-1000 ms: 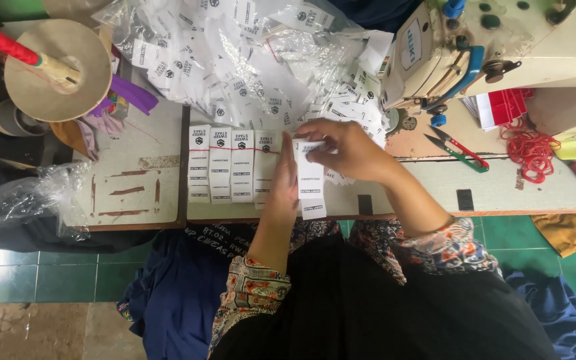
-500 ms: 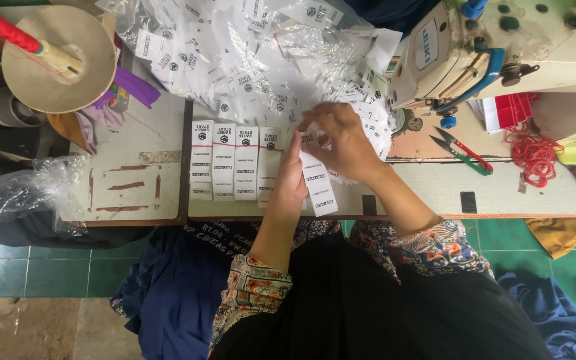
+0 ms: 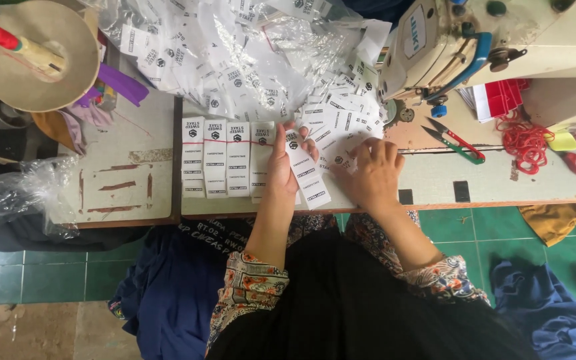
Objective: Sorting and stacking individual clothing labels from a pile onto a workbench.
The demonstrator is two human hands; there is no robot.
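head view: left hand (image 3: 281, 163) now grips a label strip (image 3: 307, 172); right hand (image 3: 375, 173) has dropped, fingers curled, onto loose labels (image 3: 338, 130) on bench (image 3: 435, 177).

I see a worn pale desk (image 3: 128, 193) across the upper frame, green floor tiles (image 3: 28, 280) below, in soft even daylight.

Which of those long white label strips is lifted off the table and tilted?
The white strip pinched in the left hand. It slants diagonally, while the row of strips beside it lies flat and straight.
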